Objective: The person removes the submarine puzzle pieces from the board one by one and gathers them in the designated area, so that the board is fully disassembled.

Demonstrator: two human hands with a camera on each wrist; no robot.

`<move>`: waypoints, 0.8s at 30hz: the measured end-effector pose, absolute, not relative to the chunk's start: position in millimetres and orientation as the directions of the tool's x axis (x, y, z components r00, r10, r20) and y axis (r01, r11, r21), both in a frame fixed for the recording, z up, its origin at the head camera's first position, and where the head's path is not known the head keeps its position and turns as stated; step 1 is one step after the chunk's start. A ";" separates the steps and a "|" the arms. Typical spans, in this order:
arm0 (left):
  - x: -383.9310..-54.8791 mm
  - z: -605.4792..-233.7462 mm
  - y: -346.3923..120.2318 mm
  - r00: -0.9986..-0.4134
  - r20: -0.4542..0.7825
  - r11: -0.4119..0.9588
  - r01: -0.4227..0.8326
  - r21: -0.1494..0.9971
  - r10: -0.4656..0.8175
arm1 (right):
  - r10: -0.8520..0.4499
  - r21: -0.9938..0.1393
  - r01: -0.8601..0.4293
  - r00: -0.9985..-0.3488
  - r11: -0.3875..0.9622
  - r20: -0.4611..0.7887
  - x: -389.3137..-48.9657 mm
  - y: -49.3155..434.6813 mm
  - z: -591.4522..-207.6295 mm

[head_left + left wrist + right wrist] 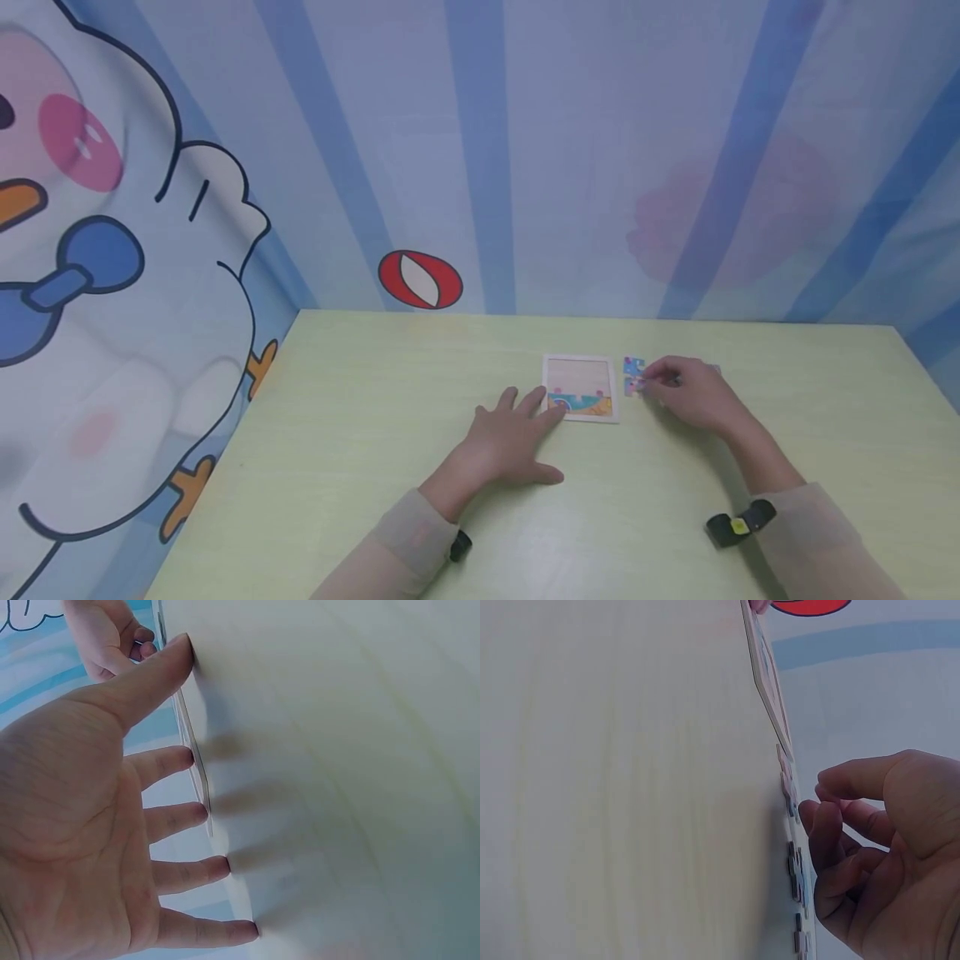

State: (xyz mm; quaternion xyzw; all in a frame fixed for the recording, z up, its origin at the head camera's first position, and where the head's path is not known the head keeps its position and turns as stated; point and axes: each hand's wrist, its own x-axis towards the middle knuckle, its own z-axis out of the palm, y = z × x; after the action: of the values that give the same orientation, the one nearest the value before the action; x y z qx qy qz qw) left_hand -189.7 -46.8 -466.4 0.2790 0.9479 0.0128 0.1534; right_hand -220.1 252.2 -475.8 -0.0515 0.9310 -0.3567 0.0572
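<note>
A white-framed jigsaw puzzle board (581,358) lies flat on the table. Picture pieces (600,406) fill its lower part, and the upper part shows bare backing. My left hand (510,442) is spread with straight fingers; its index fingertip touches the board's lower left. To the right of the board lie loose jigsaw pieces (633,367), blue and pink. Over them is my right hand (692,393), fingers bent and thumb close to the index finger. In the right wrist view, several pieces (795,870) lie beside the right hand (885,840); whether one is pinched is unclear.
A pale wood-grain table (360,392) spreads around the board. Behind it hangs a blue striped backdrop (570,167), with a large white cartoon bird (150,350) at the left. A black wrist strap (738,525) sits on the right forearm.
</note>
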 end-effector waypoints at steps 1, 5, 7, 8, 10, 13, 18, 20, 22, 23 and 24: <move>-189.7 -466.4 -46.8 -0.797 -0.284 0.844 0.525 0.113 0.533 | -0.143 -0.675 -0.057 -0.987 0.735 -0.072 -219.9 250.8 -475.9; -189.7 -465.8 -45.9 -0.792 -0.278 0.838 0.531 0.125 0.543 | -0.176 -0.699 -0.071 -0.981 0.712 -0.079 -219.5 244.7 -476.5; -189.8 -464.8 -44.6 -0.788 -0.274 0.833 0.536 0.135 0.551 | -0.198 -0.703 -0.091 -0.977 0.705 -0.073 -219.7 241.5 -477.3; -189.9 -464.5 -43.8 -0.785 -0.273 0.830 0.540 0.139 0.556 | -0.210 -0.707 -0.101 -0.975 0.700 -0.068 -219.7 239.7 -477.6; -190.5 -463.8 -41.9 -0.781 -0.269 0.825 0.545 0.148 0.564 | -0.232 -0.707 -0.122 -0.971 0.696 -0.061 -220.0 236.1 -478.4; -191.5 -463.2 -38.5 -0.776 -0.266 0.820 0.552 0.152 0.572 | -0.260 -0.702 -0.145 -0.964 0.697 -0.059 -220.3 230.7 -479.5; -192.0 -462.9 -33.6 -0.772 -0.298 0.825 0.550 0.132 0.562 | -0.295 -0.677 -0.170 -0.953 0.716 -0.072 -220.5 222.0 -479.0; -191.9 -462.6 -32.4 -0.772 -0.313 0.829 0.546 0.121 0.553 | -0.304 -0.666 -0.180 -0.950 0.724 -0.074 -220.8 219.4 -478.8; -191.6 -462.0 -31.5 -0.772 -0.323 0.832 0.543 0.113 0.547 | -0.317 -0.657 -0.189 -0.945 0.730 -0.080 -221.1 217.2 -479.0; -191.6 -461.8 -31.2 -0.772 -0.326 0.833 0.542 0.111 0.546 | -0.326 -0.651 -0.197 -0.942 0.733 -0.082 -221.4 216.4 -479.3; -191.5 -461.7 -31.1 -0.773 -0.326 0.833 0.542 0.108 0.545 | -0.334 -0.645 -0.206 -0.939 0.736 -0.083 -221.9 215.7 -480.1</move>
State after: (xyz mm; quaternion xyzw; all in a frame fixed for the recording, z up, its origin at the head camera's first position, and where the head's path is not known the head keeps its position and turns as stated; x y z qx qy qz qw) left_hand -191.5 -31.1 -461.7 0.2886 0.9414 0.0037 0.1745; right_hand -221.9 215.7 -480.1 -0.1457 0.9267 -0.3327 0.0968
